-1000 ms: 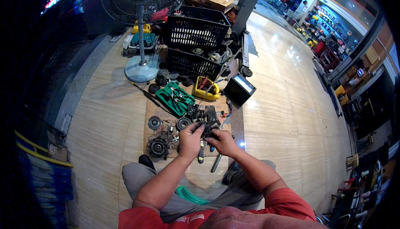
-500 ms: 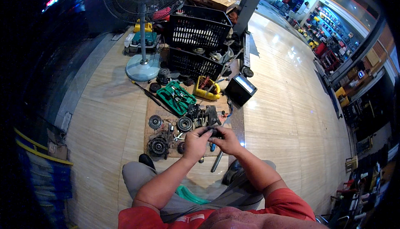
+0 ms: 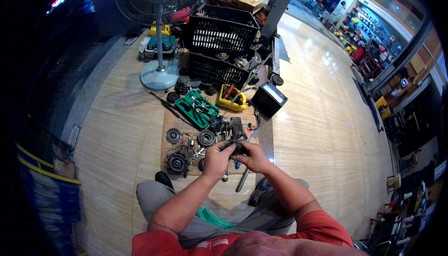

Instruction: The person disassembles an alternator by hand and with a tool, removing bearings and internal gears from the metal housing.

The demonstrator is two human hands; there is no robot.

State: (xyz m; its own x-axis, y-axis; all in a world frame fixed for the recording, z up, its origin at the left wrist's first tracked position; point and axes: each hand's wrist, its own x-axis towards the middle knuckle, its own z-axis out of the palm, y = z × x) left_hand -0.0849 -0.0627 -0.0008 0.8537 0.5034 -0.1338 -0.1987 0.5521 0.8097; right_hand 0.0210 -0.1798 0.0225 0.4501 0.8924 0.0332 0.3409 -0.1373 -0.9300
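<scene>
My left hand (image 3: 217,159) and my right hand (image 3: 255,157) meet in front of me, fingers closed on a small dark part (image 3: 237,149). Its exact kind is mostly hidden by the fingers. Beneath them lies a brown cardboard sheet (image 3: 169,135) with greasy machine parts. A round pulley-like part (image 3: 206,138) sits just beyond my left hand, and another grooved disc (image 3: 173,135) lies farther left. Nearer to me is a dark round housing (image 3: 177,162). A wrench (image 3: 199,152) rests beside my left hand. Below my right hand lies a metal bar (image 3: 242,181).
A green tool case (image 3: 197,110) lies open beyond the parts. Next to it are a cut yellow container (image 3: 231,99) and a black battery-like box (image 3: 269,100). Farther back stand black crates (image 3: 223,30) and a pedestal fan (image 3: 160,76). My bent legs flank the work area.
Both hands stay together around the dark part. Its angle and the fingers on it have shifted slightly; the surrounding things are unmoved.
</scene>
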